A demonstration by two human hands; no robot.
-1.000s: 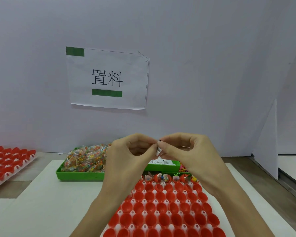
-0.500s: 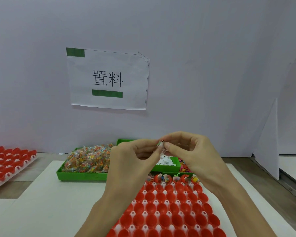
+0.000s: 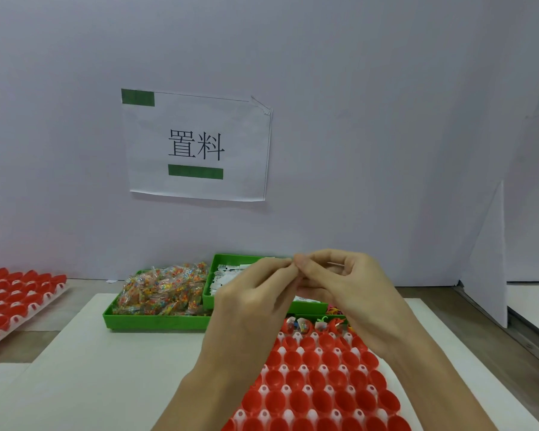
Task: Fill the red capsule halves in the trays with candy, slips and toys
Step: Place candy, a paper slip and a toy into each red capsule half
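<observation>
Left hand: the left hand (image 3: 255, 293) is raised at centre frame, thumb and forefinger tips pressed together against the right hand's; whatever they pinch is hidden.
Right hand: the right hand (image 3: 343, 284) has curled fingers meeting the left at the fingertips; the held item cannot be told.
Capsule tray: the red capsule halves (image 3: 318, 384) sit in a white tray at lower right, below the hands; only the far row holds fillings.
Candy: the candy packets (image 3: 165, 290) are heaped in a green bin (image 3: 156, 321), centre left.
Slips: the white slips (image 3: 227, 275) lie in the adjoining green compartment, behind the hands.
Second tray: more red halves (image 3: 13, 293) at the left edge.
Sign: a paper sign (image 3: 196, 147) hangs on the wall, upper centre.
</observation>
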